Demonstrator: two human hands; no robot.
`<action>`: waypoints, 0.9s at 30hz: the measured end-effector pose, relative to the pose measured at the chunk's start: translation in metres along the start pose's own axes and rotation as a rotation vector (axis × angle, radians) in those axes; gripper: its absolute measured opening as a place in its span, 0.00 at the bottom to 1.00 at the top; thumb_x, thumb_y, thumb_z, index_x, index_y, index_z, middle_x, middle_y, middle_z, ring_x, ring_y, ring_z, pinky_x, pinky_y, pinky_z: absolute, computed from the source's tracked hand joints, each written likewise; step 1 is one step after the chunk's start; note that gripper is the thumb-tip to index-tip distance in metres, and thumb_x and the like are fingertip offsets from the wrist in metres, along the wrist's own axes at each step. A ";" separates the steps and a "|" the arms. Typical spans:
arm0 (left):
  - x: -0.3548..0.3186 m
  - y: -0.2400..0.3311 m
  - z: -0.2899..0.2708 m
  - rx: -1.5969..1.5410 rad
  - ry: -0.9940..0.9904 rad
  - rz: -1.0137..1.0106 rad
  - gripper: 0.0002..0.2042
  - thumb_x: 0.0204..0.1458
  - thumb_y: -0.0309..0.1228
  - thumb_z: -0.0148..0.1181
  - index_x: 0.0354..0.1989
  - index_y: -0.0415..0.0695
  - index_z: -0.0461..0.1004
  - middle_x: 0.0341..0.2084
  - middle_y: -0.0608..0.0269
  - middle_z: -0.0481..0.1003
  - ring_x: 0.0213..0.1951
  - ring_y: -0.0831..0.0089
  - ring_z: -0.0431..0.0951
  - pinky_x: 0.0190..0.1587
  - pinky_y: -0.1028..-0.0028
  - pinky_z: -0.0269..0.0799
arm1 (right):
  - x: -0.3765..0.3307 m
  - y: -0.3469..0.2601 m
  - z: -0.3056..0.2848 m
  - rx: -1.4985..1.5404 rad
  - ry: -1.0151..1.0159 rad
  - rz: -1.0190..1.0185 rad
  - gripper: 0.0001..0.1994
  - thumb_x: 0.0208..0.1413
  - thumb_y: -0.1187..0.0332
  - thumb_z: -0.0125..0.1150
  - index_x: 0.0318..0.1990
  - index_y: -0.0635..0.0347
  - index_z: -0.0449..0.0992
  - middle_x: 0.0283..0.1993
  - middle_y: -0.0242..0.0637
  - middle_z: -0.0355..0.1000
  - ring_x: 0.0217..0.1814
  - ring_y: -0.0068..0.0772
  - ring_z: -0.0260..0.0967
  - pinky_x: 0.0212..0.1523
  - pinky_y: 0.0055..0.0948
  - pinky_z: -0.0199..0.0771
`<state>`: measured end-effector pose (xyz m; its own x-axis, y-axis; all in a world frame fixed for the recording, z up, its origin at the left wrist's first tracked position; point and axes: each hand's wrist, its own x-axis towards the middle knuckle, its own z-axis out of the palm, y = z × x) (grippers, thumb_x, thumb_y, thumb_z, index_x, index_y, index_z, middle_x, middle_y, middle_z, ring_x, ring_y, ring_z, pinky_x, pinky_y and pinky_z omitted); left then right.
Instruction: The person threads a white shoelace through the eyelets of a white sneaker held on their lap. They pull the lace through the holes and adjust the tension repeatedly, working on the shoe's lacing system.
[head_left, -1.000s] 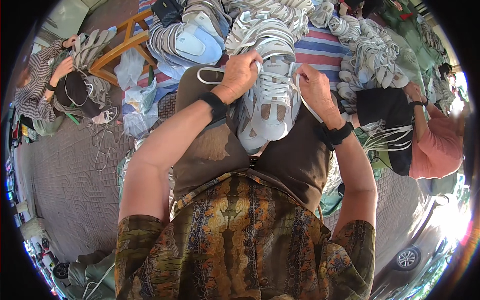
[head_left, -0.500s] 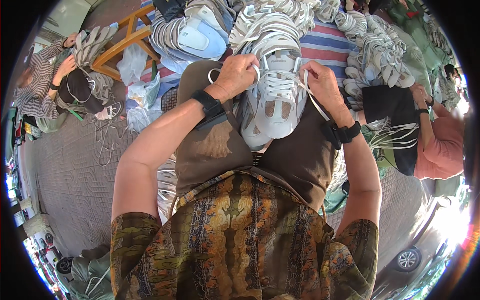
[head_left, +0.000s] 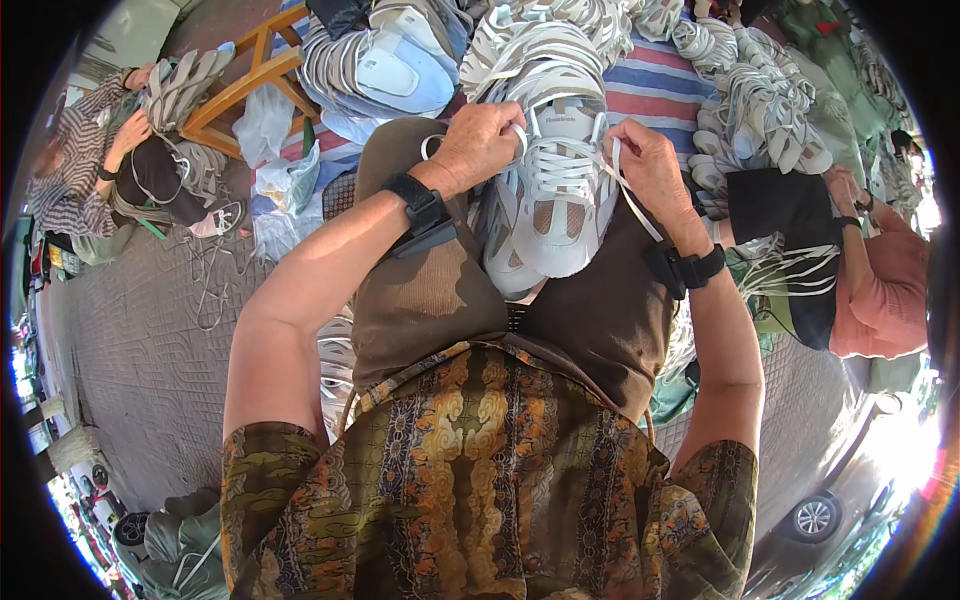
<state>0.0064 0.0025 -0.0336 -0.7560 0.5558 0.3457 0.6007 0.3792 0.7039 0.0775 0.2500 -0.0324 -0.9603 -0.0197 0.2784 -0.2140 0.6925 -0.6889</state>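
A white and grey shoe upper (head_left: 556, 225) rests between my thighs, toe end toward me, with white laces crossing its tongue. Another upper (head_left: 508, 270) lies partly under it. My left hand (head_left: 480, 143) pinches the white shoelace (head_left: 521, 143) at the upper's left side, fingers closed. On the other side my right hand (head_left: 645, 165) is closed on the lace's other end (head_left: 616, 160), its tail hanging down past the wrist. Both hands are at the eyelets near the ankle opening. Dark bands (head_left: 420, 207) circle both wrists.
Stacked uppers (head_left: 540, 60) spread over the striped cloth (head_left: 655, 85) ahead. Blue-white pieces (head_left: 395, 75) pile by a wooden stool (head_left: 250, 85) at left. A person in stripes (head_left: 75, 170) sits at far left, another in pink (head_left: 885, 290) at right. Paving (head_left: 140, 330) lies at left.
Both hands stay closed on the lace ends and have barely shifted. The left hand is slightly higher; the shoe upper has hardly moved.
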 end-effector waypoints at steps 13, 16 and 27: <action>0.019 -0.007 0.015 0.198 -0.052 0.181 0.08 0.43 0.19 0.50 0.32 0.39 0.72 0.20 0.44 0.73 0.29 0.48 0.75 0.34 0.56 0.69 | 0.001 0.003 0.002 -0.016 0.080 0.031 0.02 0.51 0.77 0.54 0.32 0.64 0.70 0.22 0.32 0.67 0.26 0.18 0.59 0.28 0.24 0.64; 0.022 -0.015 0.017 0.145 -0.056 0.228 0.09 0.44 0.18 0.49 0.34 0.39 0.72 0.22 0.44 0.74 0.31 0.47 0.76 0.36 0.56 0.68 | 0.003 -0.004 0.003 -0.111 0.034 -0.041 0.03 0.50 0.77 0.55 0.33 0.64 0.69 0.22 0.39 0.67 0.24 0.26 0.62 0.28 0.28 0.65; 0.031 0.000 -0.023 0.202 -0.337 0.392 0.13 0.45 0.17 0.49 0.41 0.40 0.71 0.29 0.48 0.75 0.37 0.50 0.75 0.38 0.58 0.70 | 0.016 0.000 -0.034 -0.026 -0.095 -0.057 0.08 0.52 0.79 0.53 0.41 0.62 0.71 0.34 0.34 0.71 0.35 0.23 0.67 0.37 0.24 0.68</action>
<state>-0.0234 0.0029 -0.0090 -0.3606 0.8774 0.3164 0.8832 0.2121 0.4182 0.0684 0.2743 -0.0050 -0.9595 -0.1270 0.2515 -0.2654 0.7068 -0.6557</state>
